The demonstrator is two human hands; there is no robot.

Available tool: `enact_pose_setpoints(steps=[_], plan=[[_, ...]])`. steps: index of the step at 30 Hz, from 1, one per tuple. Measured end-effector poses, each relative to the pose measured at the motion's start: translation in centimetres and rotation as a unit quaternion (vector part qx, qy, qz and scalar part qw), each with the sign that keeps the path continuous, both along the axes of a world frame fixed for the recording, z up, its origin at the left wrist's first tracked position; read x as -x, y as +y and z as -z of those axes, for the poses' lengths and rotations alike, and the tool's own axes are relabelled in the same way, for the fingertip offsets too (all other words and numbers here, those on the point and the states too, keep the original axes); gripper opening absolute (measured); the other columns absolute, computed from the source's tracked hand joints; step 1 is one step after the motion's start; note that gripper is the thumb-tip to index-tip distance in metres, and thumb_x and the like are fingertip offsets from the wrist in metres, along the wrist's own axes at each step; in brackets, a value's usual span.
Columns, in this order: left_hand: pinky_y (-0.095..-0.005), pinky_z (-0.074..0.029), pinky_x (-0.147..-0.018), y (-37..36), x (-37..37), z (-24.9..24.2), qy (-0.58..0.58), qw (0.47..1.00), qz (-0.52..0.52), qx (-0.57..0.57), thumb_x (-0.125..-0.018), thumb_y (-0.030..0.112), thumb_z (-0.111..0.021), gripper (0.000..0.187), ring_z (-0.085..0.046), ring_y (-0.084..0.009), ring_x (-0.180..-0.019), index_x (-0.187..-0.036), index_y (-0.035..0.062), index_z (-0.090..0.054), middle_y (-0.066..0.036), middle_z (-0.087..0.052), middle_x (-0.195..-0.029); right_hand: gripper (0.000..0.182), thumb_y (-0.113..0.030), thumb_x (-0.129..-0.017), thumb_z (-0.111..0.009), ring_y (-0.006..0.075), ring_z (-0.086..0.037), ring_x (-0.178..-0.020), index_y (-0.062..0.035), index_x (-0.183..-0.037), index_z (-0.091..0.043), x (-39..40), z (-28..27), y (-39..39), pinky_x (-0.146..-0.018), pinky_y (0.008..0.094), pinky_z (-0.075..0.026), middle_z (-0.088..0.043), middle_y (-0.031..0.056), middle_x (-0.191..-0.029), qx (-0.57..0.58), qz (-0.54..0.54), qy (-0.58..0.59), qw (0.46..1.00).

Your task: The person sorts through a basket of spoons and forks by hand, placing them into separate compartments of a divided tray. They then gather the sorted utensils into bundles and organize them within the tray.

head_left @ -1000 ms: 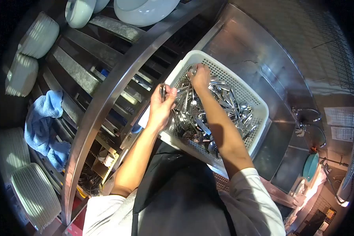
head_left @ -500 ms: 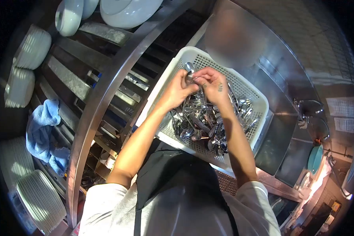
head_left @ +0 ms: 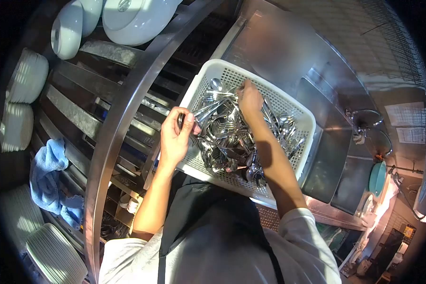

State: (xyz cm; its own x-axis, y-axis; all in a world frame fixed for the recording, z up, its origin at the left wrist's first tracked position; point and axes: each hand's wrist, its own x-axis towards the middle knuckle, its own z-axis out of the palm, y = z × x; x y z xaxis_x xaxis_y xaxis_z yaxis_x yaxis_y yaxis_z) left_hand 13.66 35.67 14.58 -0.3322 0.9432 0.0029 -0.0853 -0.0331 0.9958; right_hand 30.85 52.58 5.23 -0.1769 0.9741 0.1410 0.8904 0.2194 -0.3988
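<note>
A white perforated plastic basket [head_left: 288,98] holds a jumbled heap of metal cutlery [head_left: 232,135], forks and spoons among it. My left hand [head_left: 176,137] is at the basket's left rim, its fingers closed around several pieces of cutlery [head_left: 202,112] that point towards the heap. Over the far part of the heap is my right hand [head_left: 251,102], with its fingers bent down and drawn together among the pieces. What those fingertips grip is hidden. A spoon [head_left: 216,84] lies near the far left corner of the basket, bowl showing.
To the left runs a slatted metal rack [head_left: 128,106] with white bowls [head_left: 137,21], stacked plates [head_left: 57,255] and a blue cloth [head_left: 52,177]. A metal sink [head_left: 324,161] and a faucet [head_left: 364,120] are on the right. Something blurred sits beyond the basket.
My hands were together over the basket at a spoon; now they are apart. The left has moved left and nearer me with cutlery; the right stays over the heap, turned downward.
</note>
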Motion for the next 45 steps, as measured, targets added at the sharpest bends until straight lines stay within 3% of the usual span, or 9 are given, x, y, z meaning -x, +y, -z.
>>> enact_pose_setpoints(steps=[3, 8, 17, 23, 31, 37, 38, 40, 45], plan=[[-0.0220, -0.044, -0.057, 0.4, 0.1, -1.1, -0.013, 1.000, -0.011, -0.021, -0.091, 0.019, -0.054, 0.020, -0.052, -0.0080, -0.060, -0.089, 0.0001, -0.049, -0.002, -0.050, -0.070, 0.024, -0.018, -0.077, -0.064, 0.0344, -0.062, -0.084, -0.0079, -0.098, -0.060, 0.0, -0.4, 0.6, -0.070, 0.0421, -0.049, -0.064, 0.0176, -0.088, 0.077, -0.031, -0.015, 0.996], [-0.0214, -0.042, -0.057, 0.9, -0.3, -1.2, -0.017, 0.999, 0.035, -0.014, -0.090, 0.021, -0.056, 0.021, -0.051, -0.0076, -0.061, -0.087, 0.0005, -0.050, -0.002, -0.050, -0.071, 0.020, -0.012, -0.080, -0.050, 0.0284, -0.066, -0.082, -0.0075, -0.088, -0.068, 2.2, -1.5, 2.7, -0.071, 0.0387, -0.052, -0.066, 0.0152, -0.087, 0.100, -0.126, -0.260, 0.952], [-0.0224, -0.042, -0.060, -0.1, 0.6, -1.9, 0.011, 1.000, -0.005, -0.013, -0.091, 0.031, -0.053, 0.029, -0.051, -0.0086, -0.063, -0.088, 0.0021, -0.051, -0.001, -0.048, -0.075, 0.022, -0.009, -0.080, -0.048, 0.0295, -0.066, -0.078, -0.0080, -0.089, -0.068, 1.5, -1.0, 3.2, -0.070, 0.0386, -0.052, -0.067, 0.0142, -0.085, 0.053, -0.262, -0.369, 0.890], [-0.0212, -0.041, -0.055, 1.0, 0.1, -1.3, -0.011, 1.000, -0.019, -0.005, -0.091, 0.024, -0.054, 0.024, -0.049, -0.0068, -0.059, -0.087, 0.0013, -0.051, 0.000, -0.050, -0.069, 0.028, -0.001, -0.077, -0.048, 0.0330, -0.061, -0.091, -0.0084, -0.101, -0.061, -1.5, -2.0, 3.0, -0.075, 0.0424, -0.049, -0.063, 0.0211, -0.090, 0.138, -0.225, -0.151, 0.953], [-0.0216, -0.045, -0.061, 2.1, 0.7, -1.3, -0.039, 0.999, 0.018, -0.018, -0.092, 0.025, -0.052, 0.024, -0.052, -0.0075, -0.062, -0.088, 0.0017, -0.050, -0.002, -0.052, -0.070, 0.032, 0.004, -0.067, -0.055, 0.0299, -0.059, -0.080, -0.0071, -0.097, -0.061, -3.5, -5.2, -0.4, -0.069, 0.0387, -0.048, -0.058, 0.0104, -0.089, -0.099, -0.270, -0.030, 0.957], [-0.0292, -0.046, -0.083, 5.9, 0.2, -1.5, -0.059, 0.986, 0.114, -0.109, -0.092, 0.031, -0.049, 0.029, -0.059, -0.0237, -0.101, -0.095, 0.0016, -0.046, -0.021, -0.057, -0.111, 0.043, 0.011, -0.056, -0.053, 0.0260, -0.057, -0.074, -0.0072, -0.094, -0.063, -2.3, -16.9, -2.9, -0.063, 0.0346, -0.047, -0.060, 0.0081, -0.081, -0.200, -0.332, 0.038, 0.921], [-0.0305, -0.045, -0.085, 6.5, -0.1, -1.8, -0.057, 0.984, 0.145, -0.086, -0.082, 0.053, -0.051, 0.050, -0.055, -0.0254, -0.108, -0.091, 0.0041, -0.045, -0.024, -0.051, -0.121, 0.043, 0.011, -0.056, -0.053, 0.0260, -0.057, -0.074, -0.0072, -0.094, -0.063, -1.9, -17.8, -3.0, -0.063, 0.0346, -0.047, -0.060, 0.0081, -0.081, -0.200, -0.332, 0.038, 0.921], [-0.0282, -0.046, -0.078, 7.5, -1.2, -1.3, -0.044, 0.976, 0.170, -0.126, -0.081, 0.054, -0.053, 0.054, -0.058, -0.0182, -0.094, -0.099, 0.0040, -0.045, -0.014, -0.057, -0.104, 0.039, 0.010, -0.058, -0.056, 0.0259, -0.058, -0.074, -0.0060, -0.093, -0.063, -0.4, -18.7, -2.8, -0.064, 0.0336, -0.048, -0.062, 0.0089, -0.081, -0.144, -0.429, 0.076, 0.889], [-0.0232, -0.040, -0.058, 7.0, -1.4, -0.5, -0.186, 0.977, 0.101, -0.033, -0.088, 0.031, -0.056, 0.037, -0.046, -0.0080, -0.064, -0.110, 0.0028, -0.046, 0.000, -0.050, -0.083, 0.024, -0.002, -0.072, -0.064, 0.0260, -0.062, -0.074, -0.0020, -0.095, -0.062, 3.5, -14.8, -2.5, -0.068, 0.0324, -0.048, -0.064, 0.0114, -0.086, -0.034, -0.369, 0.292, 0.882]])
